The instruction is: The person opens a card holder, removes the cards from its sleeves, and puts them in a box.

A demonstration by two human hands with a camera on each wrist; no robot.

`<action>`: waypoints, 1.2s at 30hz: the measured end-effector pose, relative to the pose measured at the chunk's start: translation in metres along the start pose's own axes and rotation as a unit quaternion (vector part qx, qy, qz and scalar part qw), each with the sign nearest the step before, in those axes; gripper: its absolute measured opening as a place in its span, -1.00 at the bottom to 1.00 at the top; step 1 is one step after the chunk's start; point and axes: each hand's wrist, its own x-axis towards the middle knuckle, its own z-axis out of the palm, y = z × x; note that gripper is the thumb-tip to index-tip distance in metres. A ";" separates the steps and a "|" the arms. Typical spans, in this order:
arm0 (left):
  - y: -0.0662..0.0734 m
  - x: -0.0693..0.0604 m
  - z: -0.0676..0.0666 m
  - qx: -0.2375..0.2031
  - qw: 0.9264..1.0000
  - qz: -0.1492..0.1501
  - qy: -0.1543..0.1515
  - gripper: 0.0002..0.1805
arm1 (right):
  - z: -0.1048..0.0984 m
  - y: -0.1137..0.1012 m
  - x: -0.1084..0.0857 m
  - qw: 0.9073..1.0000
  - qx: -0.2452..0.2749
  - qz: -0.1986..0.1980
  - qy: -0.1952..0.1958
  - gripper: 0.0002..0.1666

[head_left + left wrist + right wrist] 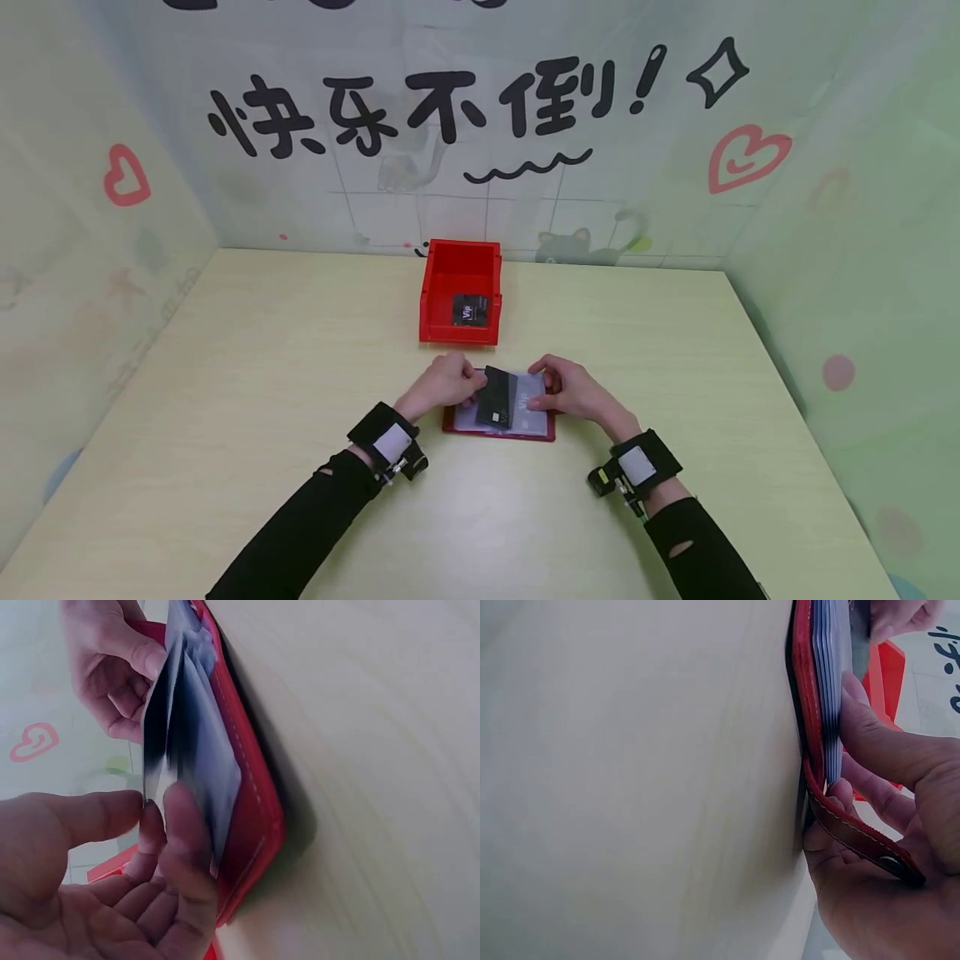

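While the red card holder (259,825) lay just below the middle of the head frame, the left hand (446,384) pinched 1 black card (492,402) over its clear sleeves (529,424), and the right hand (574,392) gripped those sleeves by their right edge. Holder's snap strap (861,840) poked out lower right in the right wrist shot. Pretty much mid head frame, a red bin (458,334) had 1 dark "Vip" card (470,310) inside.

Both arms (322,504) angle inward; left grip (448,382) pinches; right grip (573,389) holds.
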 end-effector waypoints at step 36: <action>-0.017 -0.006 -0.038 -0.168 0.985 0.012 0.024 -0.46 | -0.003 -0.001 0.001 1.000 -0.004 -0.004 -0.011 -0.44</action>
